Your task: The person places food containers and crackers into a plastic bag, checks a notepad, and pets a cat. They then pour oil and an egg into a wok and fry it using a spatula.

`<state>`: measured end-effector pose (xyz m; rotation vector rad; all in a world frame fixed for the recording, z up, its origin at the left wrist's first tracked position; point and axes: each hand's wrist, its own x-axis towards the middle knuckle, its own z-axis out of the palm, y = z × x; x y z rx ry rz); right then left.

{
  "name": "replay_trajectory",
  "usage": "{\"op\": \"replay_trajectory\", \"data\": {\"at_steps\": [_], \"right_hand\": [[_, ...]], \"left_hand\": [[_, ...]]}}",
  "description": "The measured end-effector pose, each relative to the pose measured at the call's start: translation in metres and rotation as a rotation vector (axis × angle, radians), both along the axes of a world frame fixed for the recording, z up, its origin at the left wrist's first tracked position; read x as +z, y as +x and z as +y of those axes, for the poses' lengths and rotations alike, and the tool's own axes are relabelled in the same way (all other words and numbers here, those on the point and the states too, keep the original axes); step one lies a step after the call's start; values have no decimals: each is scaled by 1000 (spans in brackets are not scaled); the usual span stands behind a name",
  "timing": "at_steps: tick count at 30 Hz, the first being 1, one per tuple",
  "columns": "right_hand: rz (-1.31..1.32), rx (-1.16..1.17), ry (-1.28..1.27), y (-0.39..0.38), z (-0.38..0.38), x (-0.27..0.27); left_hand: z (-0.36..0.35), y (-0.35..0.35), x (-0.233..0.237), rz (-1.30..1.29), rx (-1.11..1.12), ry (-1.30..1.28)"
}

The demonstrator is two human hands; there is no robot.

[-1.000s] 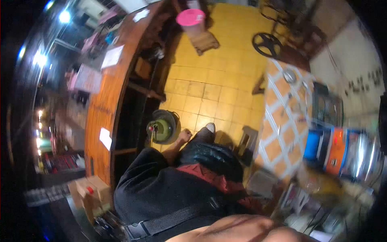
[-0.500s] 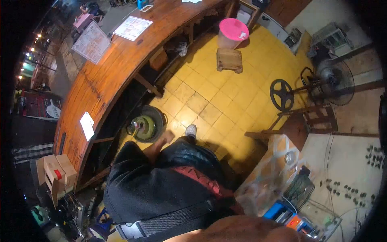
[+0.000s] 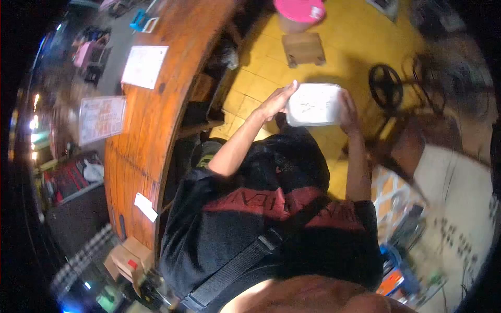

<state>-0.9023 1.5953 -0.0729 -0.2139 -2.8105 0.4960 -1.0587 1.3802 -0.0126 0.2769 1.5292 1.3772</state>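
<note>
A pale rectangular container [image 3: 314, 105] with rounded corners and dark marks on its face is held in front of my body, over the yellow floor. My left hand [image 3: 277, 103] grips its left side, the thumb at the upper corner. At its right edge is my right hand [image 3: 348, 112], blurred, with the fingers pressed along the side. Whether the container holds anything cannot be seen.
A curved wooden counter [image 3: 148, 120] on the left carries papers [image 3: 145, 67] and a cardboard box [image 3: 129, 261]. Ahead are a wooden stool [image 3: 303, 49] and a pink-lidded bin [image 3: 300, 10]. A black steering wheel [image 3: 385, 86] and a pale tabletop [image 3: 454, 193] are on the right.
Both hands are now raised in front of me with the pale container between them; before, one hand was low near the black tub and no container showed. The view has turned and shifted.
</note>
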Motion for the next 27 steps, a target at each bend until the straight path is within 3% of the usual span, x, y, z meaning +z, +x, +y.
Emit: {"op": "replay_trajectory", "data": {"at_steps": [2,5,7,9,13,15,18,19,20,23,25,27], "right_hand": [[-24,-105,-1367,-105,-12,25],[-150,-101,-1578,-204,-12,22],[-212,9,-1667,-256,-13,33],[-484,-81,-1823,-309,-12,56],[-477,6,-1592,-374,3,57],[-487,-42,-1566,-398,14,55],[-455,-180,-1554,-414,40,23],[-424,-252,-1560,-418,50,10],[-402,-358,-1569,-420,57,-1],[-356,-475,-1490,-428,71,1],[-355,-523,-1447,-436,81,-2],[-301,-353,-1161,-462,102,-14]], "left_hand": [[-3,-50,-8,-45,161,45],[-18,-109,-15,-91,397,124],[-24,-138,-4,-102,691,129],[-28,-169,-5,-218,927,276],[-48,-237,-8,-298,1169,501],[-64,-278,-29,-255,1111,647],[-60,-323,-33,-280,1267,577],[-59,-335,-39,-203,1192,552],[-73,-345,-77,-332,1184,519],[-58,-364,-54,-247,1240,294],[-80,-371,-88,-161,1183,207],[-88,-385,-94,308,898,-499]]}}
